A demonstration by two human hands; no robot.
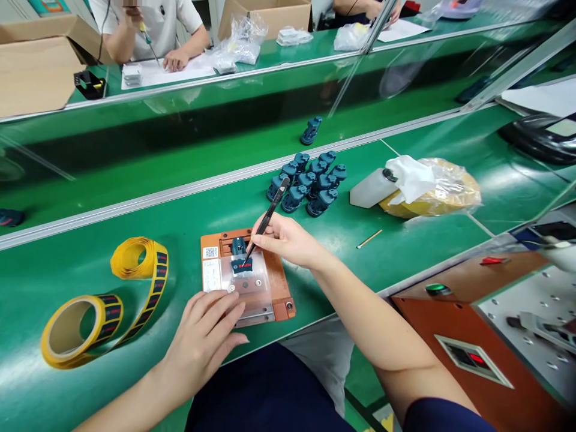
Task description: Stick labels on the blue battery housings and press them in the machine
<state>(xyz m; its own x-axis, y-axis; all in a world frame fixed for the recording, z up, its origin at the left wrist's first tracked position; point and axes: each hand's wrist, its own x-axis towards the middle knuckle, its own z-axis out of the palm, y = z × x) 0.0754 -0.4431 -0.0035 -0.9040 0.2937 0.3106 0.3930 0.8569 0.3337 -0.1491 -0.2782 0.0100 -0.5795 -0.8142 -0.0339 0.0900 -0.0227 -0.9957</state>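
Head view: the left hand [200,339] lies flat, fingers loosely together and not gripping, on a transparent acrylic plate [252,288] in the lower middle of the frame. The plate sits on an orange-brown jig [282,294]. The right hand [285,240] is clamped on black tweezers [269,217], pinched between thumb and fingers, and the tips touch a dark blue BOSCH label [242,266] on the plate. Just above the label, a blue plastic part [238,246] sits in the jig's opening. A small QR sticker [210,252] is at the jig's upper left corner.

Left of the jig, on the green workbench [180,204], lies a yellow-edged roll of black labels [81,330], with its strip looped up to a second coil [144,258]. A pile of blue plastic parts [308,183] is upper center, just past the tweezers, and one more blue part [311,130] stands apart beyond a metal rail [225,186]. To the right are a white plastic bottle [371,189], a white tissue [409,179] and a yellow roll in a plastic bag [450,189]. A wooden stick [369,239] lies nearby. An orange-brown machine [463,324] with a green button [436,288] fills the lower right corner. At upper left, a co-worker's hand [175,59] rests on paper [180,73] across the bench.
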